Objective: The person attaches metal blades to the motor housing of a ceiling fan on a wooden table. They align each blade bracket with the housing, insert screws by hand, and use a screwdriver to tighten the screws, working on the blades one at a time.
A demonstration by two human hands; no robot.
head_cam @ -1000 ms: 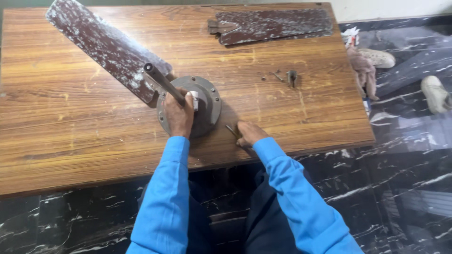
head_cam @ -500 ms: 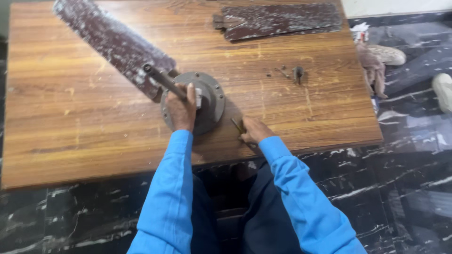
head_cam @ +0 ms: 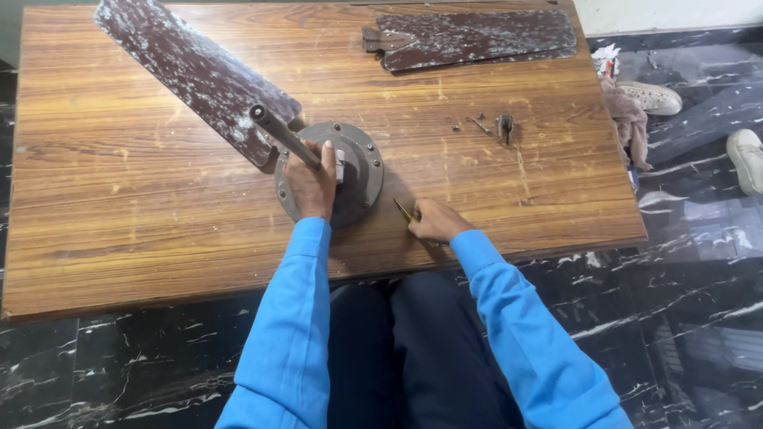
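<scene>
Fingers of the left hand (head_cam: 311,181) are curling closed around the grey metal rod (head_cam: 284,136) rising from the round grey fan motor (head_cam: 355,171) on the scratched wooden table (head_cam: 119,199); the right hand (head_cam: 433,222) is pinching a thin yellowish tool (head_cam: 403,210) flat against the tabletop, just beside the motor.

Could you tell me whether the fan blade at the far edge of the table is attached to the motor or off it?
Off. That fan blade lies alone on the table, well apart from the motor under the left hand.

Two fan blades (head_cam: 199,75) (head_cam: 477,36), one round motor housing (head_cam: 362,171), two shoes (head_cam: 652,97) (head_cam: 747,159), one table (head_cam: 119,206).
</scene>
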